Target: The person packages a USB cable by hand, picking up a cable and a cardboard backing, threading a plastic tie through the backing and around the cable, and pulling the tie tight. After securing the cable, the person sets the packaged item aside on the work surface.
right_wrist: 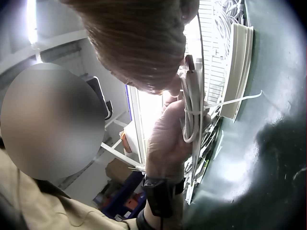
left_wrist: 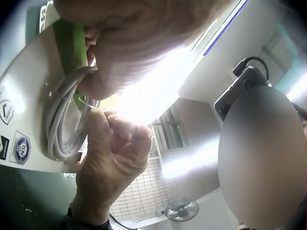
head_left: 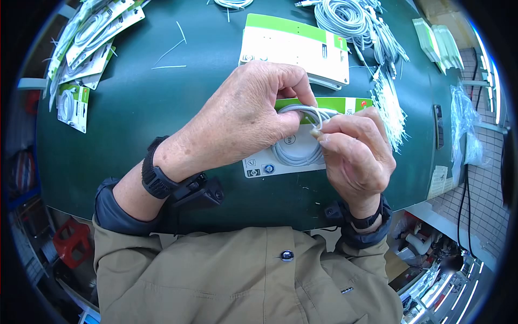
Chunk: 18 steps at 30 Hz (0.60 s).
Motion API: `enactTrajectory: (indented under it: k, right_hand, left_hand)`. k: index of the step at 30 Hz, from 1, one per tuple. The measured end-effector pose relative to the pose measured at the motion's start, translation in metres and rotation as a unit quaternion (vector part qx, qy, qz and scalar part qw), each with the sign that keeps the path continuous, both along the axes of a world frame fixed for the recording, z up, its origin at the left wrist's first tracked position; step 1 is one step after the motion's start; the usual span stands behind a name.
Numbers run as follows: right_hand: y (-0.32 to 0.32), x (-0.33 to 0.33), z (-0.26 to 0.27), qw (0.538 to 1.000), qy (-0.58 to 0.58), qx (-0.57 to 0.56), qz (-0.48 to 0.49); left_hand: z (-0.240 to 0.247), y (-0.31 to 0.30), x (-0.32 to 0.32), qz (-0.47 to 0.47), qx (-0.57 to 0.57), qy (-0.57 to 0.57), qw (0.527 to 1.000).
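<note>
A coiled light-grey cable (head_left: 286, 156) lies against a white and green packaging card (head_left: 318, 163), held up in front of me. My left hand (head_left: 248, 108) grips the card's upper edge and the coil, with the thumb over the cable. Thumb and index finger of my right hand (head_left: 359, 148) pinch a thin white tie (head_left: 319, 114) at the coil's upper right. From the left wrist side, the coil (left_wrist: 62, 127) shows as a stacked loop on the card face. Behind the card, a tail of the white tie (right_wrist: 235, 101) sticks out in the right wrist view.
A stack of cards (head_left: 294, 48) lies just beyond my hands. Bundled cables (head_left: 350, 21) and a bunch of white ties (head_left: 389, 113) are at the right. Carded cables (head_left: 91, 43) pile up at the far left. Loose ties (head_left: 169, 67) lie on the green table (head_left: 162, 108).
</note>
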State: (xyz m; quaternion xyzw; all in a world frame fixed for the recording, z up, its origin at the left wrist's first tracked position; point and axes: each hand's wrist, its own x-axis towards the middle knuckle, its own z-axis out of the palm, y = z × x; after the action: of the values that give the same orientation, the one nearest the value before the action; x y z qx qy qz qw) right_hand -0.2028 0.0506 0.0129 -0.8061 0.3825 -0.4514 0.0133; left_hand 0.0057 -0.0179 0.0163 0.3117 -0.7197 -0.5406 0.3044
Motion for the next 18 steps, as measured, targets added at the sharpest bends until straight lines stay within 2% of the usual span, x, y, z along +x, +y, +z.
enactTrajectory:
  k: [7,13,16,18]
  right_hand:
    - [-0.005,0.004,-0.003,0.998,0.055,0.006,0.006]
    - [-0.002,0.003,-0.001,0.994,0.110,-0.002,0.002]
    - [-0.002,0.004,0.001,0.995,0.101,0.009,-0.004]
    - [-0.003,-0.001,0.003,0.999,0.036,0.020,-0.005]
  left_hand:
    - [-0.003,0.002,-0.004,0.001,0.031,-0.004,1.000]
    - [-0.004,0.003,-0.005,0.007,-0.005,0.016,1.000]
    - [0.000,0.002,-0.003,0.008,-0.011,-0.010,1.000]
    - [0.005,-0.001,-0.001,0.014,-0.032,-0.044,0.998]
